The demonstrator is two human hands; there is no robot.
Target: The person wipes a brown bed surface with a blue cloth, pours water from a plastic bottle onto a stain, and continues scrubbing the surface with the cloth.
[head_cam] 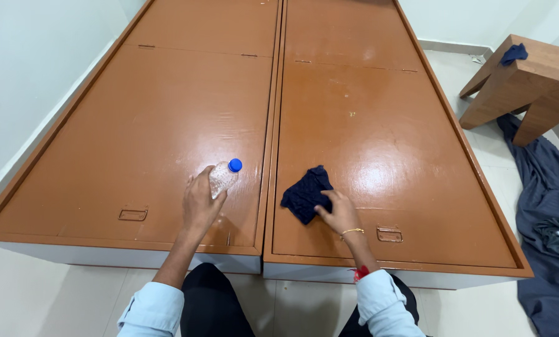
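My left hand [199,203] is wrapped around a clear plastic bottle [221,177] with a blue cap, which leans over the brown wooden bed base [167,112]. My right hand [338,212], with a thin gold bangle at the wrist, presses its fingers on a crumpled dark blue cloth [306,193] lying on the right panel of the base. The two hands are about a forearm's width apart, either side of the seam between the panels.
A wooden stool [529,81] stands on its side at the right, with a small dark cloth [514,53] on it. A dark grey garment [550,212] lies on the tiled floor beside the base. White walls close in on the left and far end.
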